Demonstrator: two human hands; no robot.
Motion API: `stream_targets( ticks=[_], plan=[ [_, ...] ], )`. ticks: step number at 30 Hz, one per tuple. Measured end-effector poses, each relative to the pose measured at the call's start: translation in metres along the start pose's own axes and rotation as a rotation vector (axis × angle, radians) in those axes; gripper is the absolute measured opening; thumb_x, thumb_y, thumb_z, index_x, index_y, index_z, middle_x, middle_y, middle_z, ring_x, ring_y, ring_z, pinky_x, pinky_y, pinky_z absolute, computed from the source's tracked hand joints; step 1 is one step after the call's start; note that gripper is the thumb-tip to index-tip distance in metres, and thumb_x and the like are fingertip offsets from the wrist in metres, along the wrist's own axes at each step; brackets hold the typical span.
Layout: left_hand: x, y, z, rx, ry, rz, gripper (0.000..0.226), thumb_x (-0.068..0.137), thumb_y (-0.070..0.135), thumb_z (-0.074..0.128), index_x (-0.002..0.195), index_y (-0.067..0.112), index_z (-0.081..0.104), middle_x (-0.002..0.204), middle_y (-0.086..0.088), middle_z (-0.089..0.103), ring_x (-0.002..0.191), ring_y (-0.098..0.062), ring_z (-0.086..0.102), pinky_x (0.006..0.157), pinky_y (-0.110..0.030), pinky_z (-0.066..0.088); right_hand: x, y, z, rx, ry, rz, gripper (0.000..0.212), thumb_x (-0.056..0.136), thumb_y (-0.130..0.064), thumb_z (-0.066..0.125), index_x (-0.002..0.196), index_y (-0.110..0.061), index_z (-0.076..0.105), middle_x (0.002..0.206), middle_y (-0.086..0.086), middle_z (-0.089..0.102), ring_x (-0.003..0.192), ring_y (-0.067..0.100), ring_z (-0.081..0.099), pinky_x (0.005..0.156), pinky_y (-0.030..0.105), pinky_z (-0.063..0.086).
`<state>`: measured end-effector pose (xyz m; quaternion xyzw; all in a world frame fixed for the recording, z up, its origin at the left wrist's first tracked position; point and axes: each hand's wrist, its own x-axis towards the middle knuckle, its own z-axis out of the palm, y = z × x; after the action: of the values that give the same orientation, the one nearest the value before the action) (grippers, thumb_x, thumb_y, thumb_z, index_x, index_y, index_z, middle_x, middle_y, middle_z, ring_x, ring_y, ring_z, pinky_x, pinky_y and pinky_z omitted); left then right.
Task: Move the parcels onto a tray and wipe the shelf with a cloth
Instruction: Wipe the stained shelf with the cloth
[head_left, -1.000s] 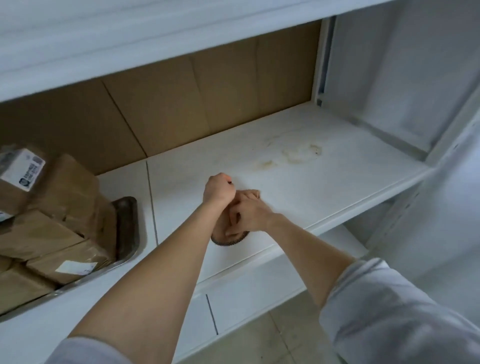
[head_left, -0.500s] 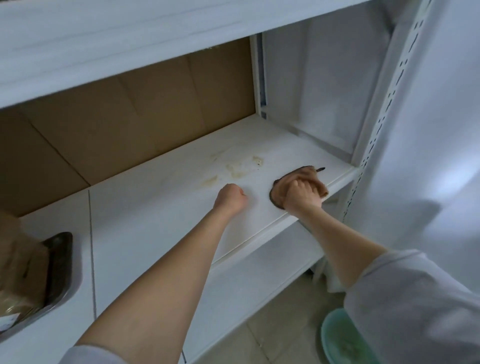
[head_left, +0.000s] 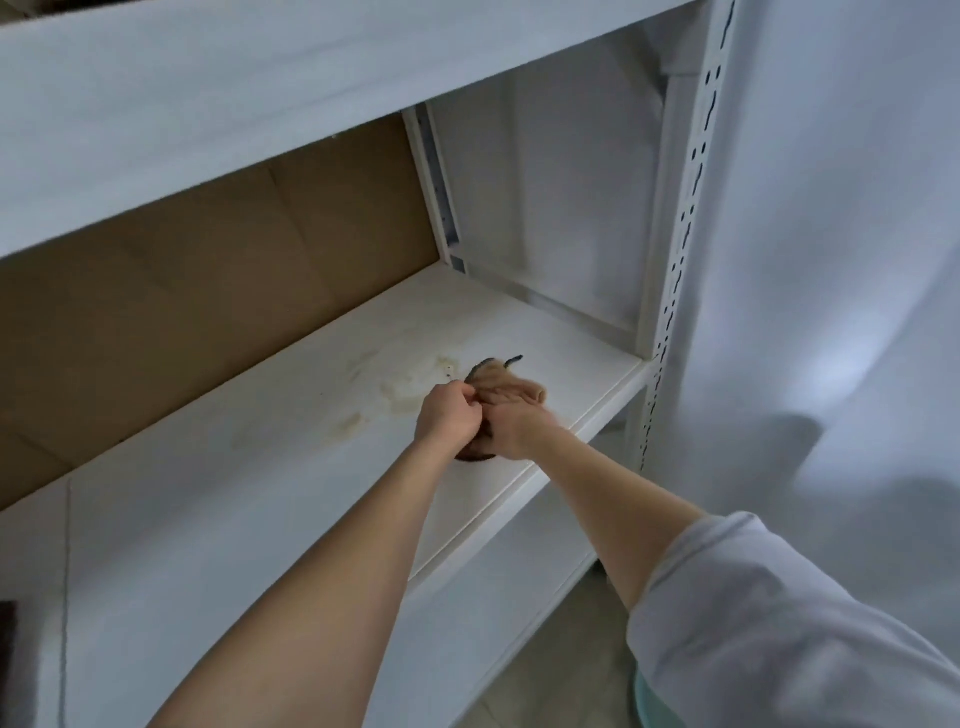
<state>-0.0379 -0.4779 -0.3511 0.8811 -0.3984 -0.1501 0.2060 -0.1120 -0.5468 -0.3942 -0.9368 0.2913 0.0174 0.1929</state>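
Cloth (head_left: 511, 387), one, in left hand (head_left: 449, 418), right hand (head_left: 511, 431)

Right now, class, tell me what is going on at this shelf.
A person works a brown cloth on the white shelf with both hands. The left hand pinches it and the right hand grips it. Yellowish stains just left of the cloth are not yet wiped away. No parcels show.

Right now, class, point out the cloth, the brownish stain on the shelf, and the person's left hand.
cloth (head_left: 519, 391): head view, on its tan top, below the dark edge.
stain (head_left: 408, 399): head view, on its yellowish patch left of the cloth.
left hand (head_left: 448, 422): head view, on the back of the hand.
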Motion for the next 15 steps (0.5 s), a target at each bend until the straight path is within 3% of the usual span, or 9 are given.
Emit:
stream_targets(
  ticks=[9, 15],
  plan=[
    [0.054, 0.006, 0.011, 0.039, -0.037, 0.134, 0.041, 0.091, 0.006, 0.044, 0.129, 0.013, 0.058, 0.132, -0.009, 0.055, 0.121, -0.026, 0.052, 0.101, -0.031, 0.044, 0.066, 0.045, -0.026, 0.032, 0.003, 0.255, 0.064, 0.095, -0.046, 0.044, 0.152, -0.027, 0.021, 0.161, -0.003, 0.010, 0.148, 0.020, 0.003, 0.121, 0.039, 0.004],
    [0.065, 0.018, 0.026, 0.027, -0.080, 0.154, 0.043, 0.093, 0.006, 0.041, 0.134, 0.009, 0.051, 0.138, -0.012, 0.050, 0.128, -0.027, 0.046, 0.106, -0.029, 0.036, 0.038, 0.089, -0.036, 0.065, 0.136, 0.495, 0.054, 0.096, -0.043, 0.043, 0.147, -0.028, 0.031, 0.160, -0.001, 0.010, 0.148, 0.022, 0.004, 0.120, 0.038, 0.004]
  ],
)
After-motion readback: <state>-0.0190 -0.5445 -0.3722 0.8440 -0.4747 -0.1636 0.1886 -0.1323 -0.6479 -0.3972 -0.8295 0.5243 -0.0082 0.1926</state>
